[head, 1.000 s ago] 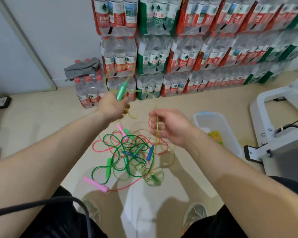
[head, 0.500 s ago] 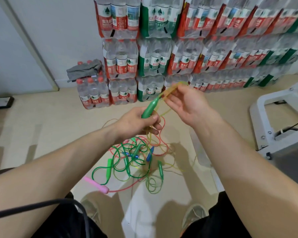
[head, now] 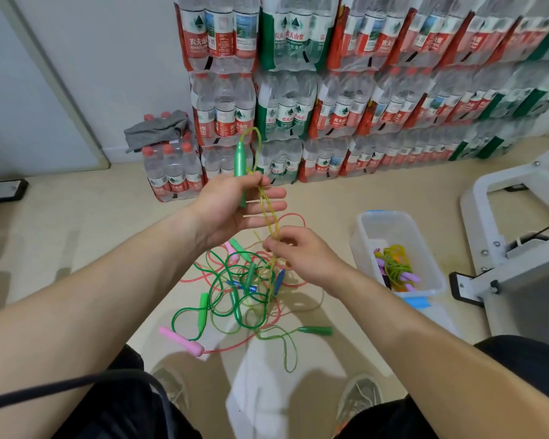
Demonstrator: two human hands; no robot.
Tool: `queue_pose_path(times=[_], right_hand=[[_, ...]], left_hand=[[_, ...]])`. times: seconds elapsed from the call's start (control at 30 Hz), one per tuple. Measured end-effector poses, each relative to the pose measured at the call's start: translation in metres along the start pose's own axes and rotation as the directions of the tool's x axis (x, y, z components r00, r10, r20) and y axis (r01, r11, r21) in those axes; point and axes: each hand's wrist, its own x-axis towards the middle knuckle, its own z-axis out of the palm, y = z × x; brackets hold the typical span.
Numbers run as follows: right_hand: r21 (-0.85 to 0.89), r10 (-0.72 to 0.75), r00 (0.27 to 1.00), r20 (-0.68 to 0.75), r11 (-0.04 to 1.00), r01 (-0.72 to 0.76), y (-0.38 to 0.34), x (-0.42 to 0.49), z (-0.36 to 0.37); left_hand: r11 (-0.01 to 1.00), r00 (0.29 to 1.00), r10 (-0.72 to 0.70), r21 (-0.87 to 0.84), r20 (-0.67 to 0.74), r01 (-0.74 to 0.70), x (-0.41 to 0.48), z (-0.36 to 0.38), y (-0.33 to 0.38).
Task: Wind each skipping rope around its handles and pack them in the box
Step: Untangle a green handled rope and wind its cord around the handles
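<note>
A: Right grip (head: 301, 258) has dropped in the last half second, from beyond the left one to just below it. What has it got?
B: Its thumb and forefinger pinch a thin yellow-green skipping rope (head: 270, 218), with the other fingers curled, above the pile.
A: Start nearest.
B: A white cloth (head: 260, 391) lies on the floor between two shoes. Past it is a tangle of green, pink and yellow-green ropes (head: 244, 289), with a pink plastic handle (head: 181, 340) at its near left edge.
A: And the left grip (head: 232, 207)?
B: Palm up, fingers nearly straight, thumb clamping an upright green plastic handle (head: 240, 163). The rope loops off its top and runs down across the fingers to the right grip.
A: The box?
B: A clear plastic box (head: 358, 245) stands on the floor right of the tangle, apart from it, holding wound ropes (head: 393, 267). Shrink-wrapped packs of water bottles (head: 298, 106) are stacked along the far wall.
</note>
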Motion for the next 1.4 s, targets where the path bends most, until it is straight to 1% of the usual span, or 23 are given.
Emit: queue_pose_path(times=[0.1, 0.17, 0.27, 0.3, 0.33, 0.37, 0.43, 0.5, 0.57, 0.6, 0.63, 0.67, 0.73, 0.77, 0.8, 0.83, 0.9, 0.97, 1.07, 1.13, 1.23, 1.33, 1.4], right_hand=[[-0.008, -0.045, 0.997, -0.056, 0.999, 0.044, 0.008, 0.004, -0.008], [-0.113, -0.102, 0.985, -0.142, 0.99, 0.086, 0.01, 0.007, -0.015], [-0.322, -0.192, 0.943, -0.271, 0.942, 0.099, 0.007, 0.01, -0.024], [-0.375, -0.228, 0.924, -0.309, 0.921, 0.102, 0.005, 0.01, -0.027], [-0.423, -0.252, 0.907, -0.338, 0.901, 0.093, 0.004, 0.011, -0.031], [-0.465, -0.263, 0.896, -0.358, 0.882, 0.074, 0.001, 0.012, -0.035], [-0.471, -0.215, 0.912, -0.348, 0.882, 0.029, -0.006, 0.013, -0.045], [-0.261, -0.083, 0.962, -0.259, 0.965, 0.013, -0.015, 0.011, -0.05], [0.047, 0.031, 0.987, -0.161, 0.999, -0.023, -0.027, 0.007, -0.049], [0.158, 0.057, 0.99, -0.132, 0.987, -0.035, -0.032, 0.004, -0.049], [0.249, 0.065, 0.991, -0.121, 0.968, -0.033, -0.037, 0.003, -0.049], [0.337, 0.065, 0.99, -0.122, 0.941, -0.021, -0.04, 0.003, -0.048], [0.508, 0.081, 0.986, -0.149, 0.862, 0.005, -0.046, 0.003, -0.048], [0.579, 0.095, 0.98, -0.174, 0.815, 0.024, -0.048, 0.004, -0.05], [0.638, 0.11, 0.973, -0.204, 0.769, 0.046, -0.05, 0.005, -0.053], [0.691, 0.13, 0.964, -0.233, 0.72, 0.07, -0.051, 0.006, -0.057], [0.776, 0.186, 0.938, -0.292, 0.62, 0.119, -0.051, 0.008, -0.068], [0.82, 0.247, 0.908, -0.338, 0.552, 0.155, -0.05, 0.007, -0.076], [0.849, 0.309, 0.896, -0.318, 0.514, 0.124, -0.043, 0.008, -0.078], [0.827, 0.348, 0.913, -0.212, 0.562, -0.022, -0.034, 0.008, -0.069], [0.618, 0.295, 0.956, -0.01, 0.753, -0.226, -0.021, 0.005, -0.044], [0.297, 0.151, 0.98, 0.129, 0.937, -0.183, -0.016, 0.001, -0.017], [0.121, 0.084, 0.984, 0.154, 0.987, -0.104, -0.007, 0.001, -0.006]], left_hand=[[0.998, 0.996, 0.039, 0.046, -0.078, -0.036, 0.005, -0.008, 0.002], [0.978, 0.982, 0.095, 0.2, -0.162, -0.061, 0.008, -0.015, 0.001], [0.888, 0.964, 0.144, 0.46, -0.221, -0.027, 0.014, -0.024, -0.005], [0.822, 0.961, 0.168, 0.569, -0.222, -0.012, 0.016, -0.027, -0.007], [0.703, 0.955, 0.209, 0.711, -0.211, 0.003, 0.019, -0.03, -0.009], [0.543, 0.95, 0.247, 0.839, -0.191, 0.027, 0.022, -0.034, -0.01], [0.236, 0.946, 0.28, 0.967, -0.162, 0.096, 0.024, -0.036, -0.013], [0.044, 0.942, 0.291, 0.986, -0.165, 0.159, 0.025, -0.038, -0.017], [-0.028, 0.942, 0.287, 0.982, -0.171, 0.187, 0.025, -0.037, -0.02], [-0.009, 0.952, 0.265, 0.987, -0.153, 0.161, 0.024, -0.034, -0.02], [0.068, 0.968, 0.225, 0.993, -0.111, 0.098, 0.024, -0.031, -0.02], [0.226, 0.985, 0.165, 0.974, -0.057, 0.018, 0.023, -0.027, -0.021], [0.647, 0.994, -0.004, 0.759, 0.105, -0.078, 0.016, -0.017, -0.022], [0.78, 0.978, -0.071, 0.622, 0.197, -0.069, 0.012, -0.012, -0.022], [0.847, 0.954, -0.118, 0.529, 0.277, -0.049, 0.009, -0.009, -0.023], [0.873, 0.932, -0.15, 0.487, 0.331, -0.032, 0.008, -0.008, -0.025], [0.854, 0.919, -0.155, 0.517, 0.363, -0.06, 0.007, -0.008, -0.027], [0.814, 0.933, -0.119, 0.571, 0.339, -0.104, 0.006, -0.009, -0.029], [0.876, 0.971, -0.035, 0.475, 0.235, -0.083, 0.003, -0.007, -0.023], [0.951, 0.984, 0.018, 0.301, 0.177, -0.071, 0.001, -0.005, -0.015], [0.998, 0.993, 0.05, 0.033, 0.111, -0.053, 0.002, -0.003, -0.001], [0.993, 0.997, 0.045, -0.113, 0.063, -0.038, 0.003, -0.001, 0.005], [0.981, 0.998, 0.051, -0.187, 0.034, -0.044, 0.004, 0.0, 0.008]])
